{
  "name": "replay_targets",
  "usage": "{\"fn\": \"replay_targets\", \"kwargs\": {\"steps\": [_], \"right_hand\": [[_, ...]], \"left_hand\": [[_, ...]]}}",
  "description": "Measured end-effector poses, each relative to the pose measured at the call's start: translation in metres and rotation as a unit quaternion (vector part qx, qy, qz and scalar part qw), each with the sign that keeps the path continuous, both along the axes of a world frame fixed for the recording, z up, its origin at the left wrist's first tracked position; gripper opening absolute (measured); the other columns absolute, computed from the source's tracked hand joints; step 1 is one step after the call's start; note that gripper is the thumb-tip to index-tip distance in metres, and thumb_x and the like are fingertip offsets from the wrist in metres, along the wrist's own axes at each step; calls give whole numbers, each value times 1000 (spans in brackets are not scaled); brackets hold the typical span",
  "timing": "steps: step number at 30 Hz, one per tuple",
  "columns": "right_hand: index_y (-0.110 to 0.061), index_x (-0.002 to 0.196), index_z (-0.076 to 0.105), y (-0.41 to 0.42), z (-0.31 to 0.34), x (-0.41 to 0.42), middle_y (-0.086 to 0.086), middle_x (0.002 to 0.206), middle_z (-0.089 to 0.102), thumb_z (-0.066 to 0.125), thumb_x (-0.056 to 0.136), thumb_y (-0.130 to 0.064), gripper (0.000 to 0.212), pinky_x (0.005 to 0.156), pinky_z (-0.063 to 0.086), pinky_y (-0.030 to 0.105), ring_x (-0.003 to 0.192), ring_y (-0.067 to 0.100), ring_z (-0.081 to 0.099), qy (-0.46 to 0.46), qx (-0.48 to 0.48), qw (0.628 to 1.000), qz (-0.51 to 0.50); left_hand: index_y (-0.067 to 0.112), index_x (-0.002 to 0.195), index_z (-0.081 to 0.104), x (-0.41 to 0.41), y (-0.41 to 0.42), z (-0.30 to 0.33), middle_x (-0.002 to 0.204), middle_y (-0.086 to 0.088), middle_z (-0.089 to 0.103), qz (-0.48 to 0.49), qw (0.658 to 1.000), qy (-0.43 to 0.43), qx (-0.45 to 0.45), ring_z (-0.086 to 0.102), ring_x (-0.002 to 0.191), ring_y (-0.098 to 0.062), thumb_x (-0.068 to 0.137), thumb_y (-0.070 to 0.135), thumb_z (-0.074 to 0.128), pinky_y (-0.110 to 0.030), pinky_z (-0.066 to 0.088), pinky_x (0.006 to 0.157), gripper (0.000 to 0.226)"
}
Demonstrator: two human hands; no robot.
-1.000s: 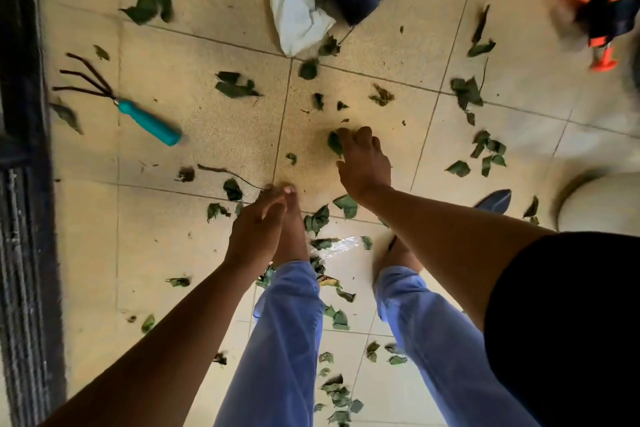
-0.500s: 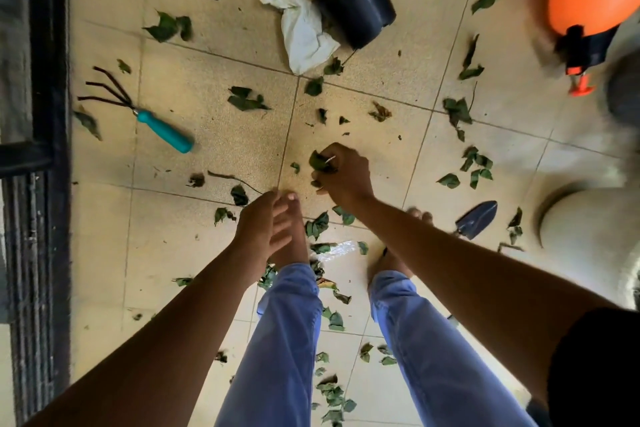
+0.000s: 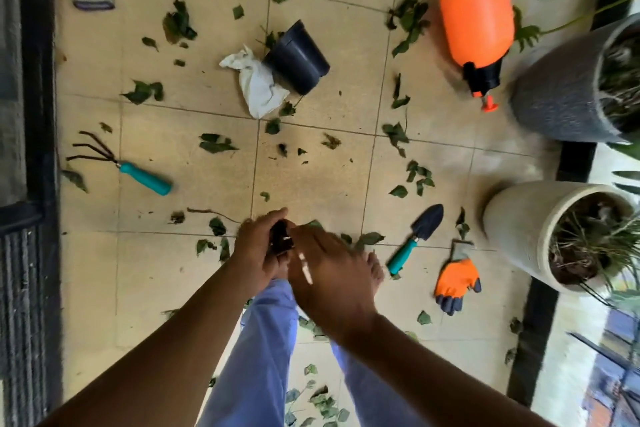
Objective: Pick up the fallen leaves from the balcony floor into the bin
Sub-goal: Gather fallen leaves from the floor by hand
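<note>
Left hand (image 3: 258, 253) curled round a small dark wad of leaves (image 3: 281, 236), held above the floor in front of the shins. Right hand (image 3: 325, 267) just beside it at 3 o'clock, fingers straight and together, palm down, tips reaching to the wad; blurred, so contact cannot be confirmed. The wad lies between the two hands; its long axis cannot be made out.

No bin identified with certainty. A black pot (image 3: 298, 57) lies tipped on its side at 12 o'clock from the hands, well apart, mouth not visible from here; a white rag (image 3: 258, 85) touches it at its 8 o'clock. Judgement: if that is the bin, the carry runs straight ahead and either hand reaches equally.

Floor (image 3: 311, 177): beige tiles, loose leaves scattered all round. Nearest loose leaf (image 3: 372, 238) at 3 o'clock, next to the right hand. Trowel (image 3: 417, 236) and orange glove (image 3: 457, 281) farther out at 3 to 4 o'clock, hand rake (image 3: 138, 173) at 10 o'clock.
</note>
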State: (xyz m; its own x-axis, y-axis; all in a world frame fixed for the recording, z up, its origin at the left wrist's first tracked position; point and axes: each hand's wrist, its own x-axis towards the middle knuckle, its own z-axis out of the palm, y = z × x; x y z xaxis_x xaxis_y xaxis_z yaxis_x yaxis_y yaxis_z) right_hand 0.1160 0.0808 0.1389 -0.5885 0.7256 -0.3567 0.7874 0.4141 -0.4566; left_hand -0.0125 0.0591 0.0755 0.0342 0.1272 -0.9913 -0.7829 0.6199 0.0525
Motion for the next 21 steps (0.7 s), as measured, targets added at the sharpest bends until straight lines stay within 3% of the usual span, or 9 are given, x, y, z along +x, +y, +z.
{"fn": "replay_targets", "kwargs": {"steps": [3, 5, 9, 12, 15, 17, 21], "right_hand": [[-28, 117, 65, 14, -28, 37, -6, 112, 69, 59, 94, -23, 24, 70, 58, 35, 91, 17, 68, -26, -37, 992, -114], [-26, 119, 66, 19, -68, 65, -4, 116, 69, 60, 94, -20, 27, 76, 57, 32, 93, 18, 69, -69, -84, 980, -169], [-24, 129, 60, 16, -153, 113, 3, 121, 66, 62, 95, -20, 35, 81, 52, 33, 105, 25, 66, -196, -146, 950, -194], [-22, 132, 55, 4, -206, 135, 8, 120, 59, 69, 94, -32, 42, 75, 49, 33, 105, 28, 63, -218, -158, 937, -224], [-19, 133, 51, -10, -246, 142, 12, 122, 52, 62, 98, -34, 40, 73, 50, 36, 104, 33, 62, -213, -129, 949, -192], [-17, 132, 50, -18, -266, 145, 14, 124, 50, 58, 99, -23, 34, 73, 53, 39, 102, 36, 61, -192, -111, 963, -156], [-12, 122, 56, -21, -284, 148, 18, 117, 55, 51, 90, 4, 36, 77, 56, 43, 98, 40, 61, -162, -119, 976, -89]], "left_hand": [[8, 55, 59, 8, 6, 1, 56, -8, 56, 2, 1000, 12, 13, 55, 45, -21, 98, 19, 60, -30, 41, 59, 45], [7, 62, 58, 13, 5, -6, 58, -8, 56, 2, 1000, 16, 17, 56, 48, -20, 99, 18, 60, -31, 46, 58, 38], [6, 72, 57, 32, -9, -35, 59, -6, 56, -42, 998, 26, 29, 59, 52, -17, 102, 16, 56, -26, 57, 52, 32], [8, 70, 56, 54, -27, -63, 59, -4, 56, -77, 996, 25, 33, 61, 53, -14, 105, 19, 51, -24, 57, 54, 37], [8, 78, 62, 73, -44, -83, 68, -5, 62, -76, 997, 15, 12, 63, 63, -16, 103, 25, 56, -28, 60, 57, 30], [9, 79, 63, 87, -53, -90, 62, -3, 67, -58, 998, 23, -2, 66, 59, -13, 102, 20, 56, -27, 61, 57, 26], [8, 66, 65, 108, -65, -87, 57, -1, 65, -54, 998, 25, 9, 62, 52, -10, 105, 16, 50, -22, 56, 52, 43]]}}
